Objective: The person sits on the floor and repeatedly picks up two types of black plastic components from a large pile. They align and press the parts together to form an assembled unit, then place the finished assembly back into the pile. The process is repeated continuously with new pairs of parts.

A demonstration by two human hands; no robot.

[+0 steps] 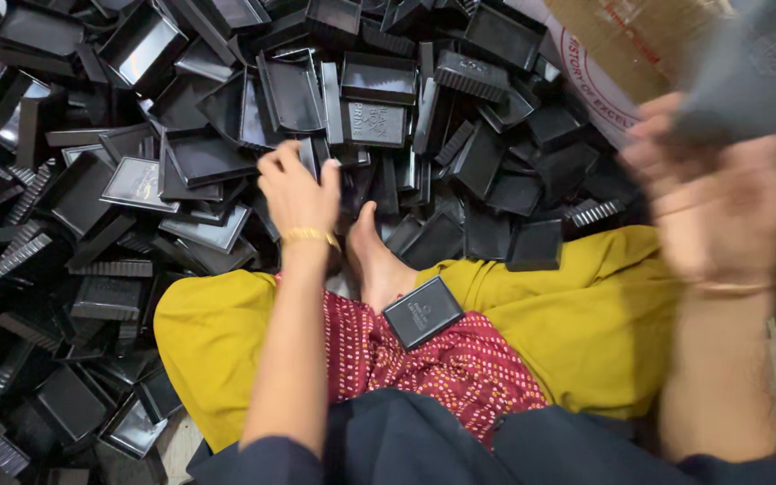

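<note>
Left hand (pixel 296 190) reaches into piled black trays (pixel 208 153); blurred right hand (pixel 720 207) raised.

Gold bangles, mustard trousers, red dotted tunic.

Right hand (pixel 720 211) blurred; its grasp unreadable.

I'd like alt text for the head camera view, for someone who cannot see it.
A seated person's left hand reaches into a big heap of black plastic trays, while the blurred right hand is raised by a cardboard box. One closed black case lies on their lap.
</note>
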